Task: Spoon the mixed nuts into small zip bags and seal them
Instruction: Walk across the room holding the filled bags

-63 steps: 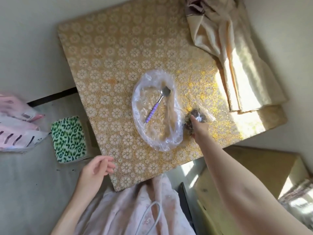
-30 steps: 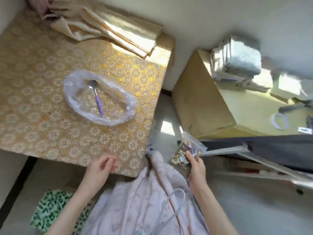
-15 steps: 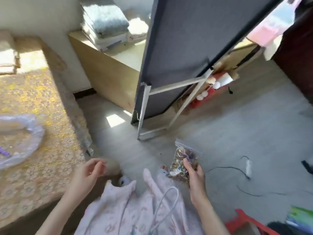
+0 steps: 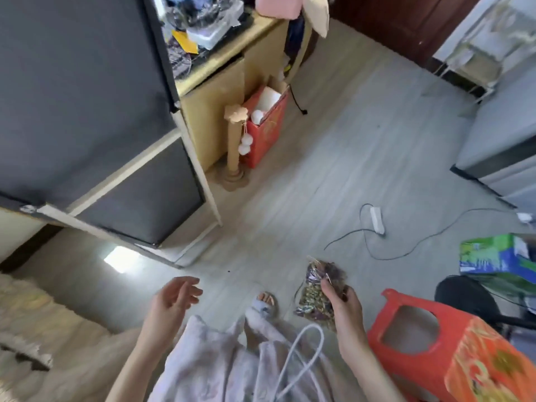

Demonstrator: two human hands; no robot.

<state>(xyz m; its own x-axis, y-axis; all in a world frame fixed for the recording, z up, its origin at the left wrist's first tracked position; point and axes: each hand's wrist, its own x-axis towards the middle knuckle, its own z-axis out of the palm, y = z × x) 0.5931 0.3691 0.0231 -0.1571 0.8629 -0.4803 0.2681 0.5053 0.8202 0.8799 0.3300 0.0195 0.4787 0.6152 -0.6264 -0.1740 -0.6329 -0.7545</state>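
Note:
My right hand [image 4: 346, 311] grips a small clear zip bag of mixed nuts [image 4: 314, 291] low over the grey floor, to the right of my lap. My left hand [image 4: 171, 306] hangs in the air at lower centre-left, fingers loosely spread, holding nothing. The table with the big plastic bag and the spoon is out of view; only a blurred strip of its patterned edge [image 4: 26, 311] shows at the lower left.
A red plastic stool [image 4: 420, 338] stands just right of my right hand. A dark framed panel [image 4: 87, 111] leans at the left. A power strip with cables [image 4: 377, 220] lies on the floor, beside a green-blue box [image 4: 493, 256]. A red bag [image 4: 266, 126] stands by a wooden cabinet [image 4: 220, 94].
My view has swung right, away from the table, onto the floor. My right hand lifted the filled nut bag off the table and carried it along. The left hand stays open.

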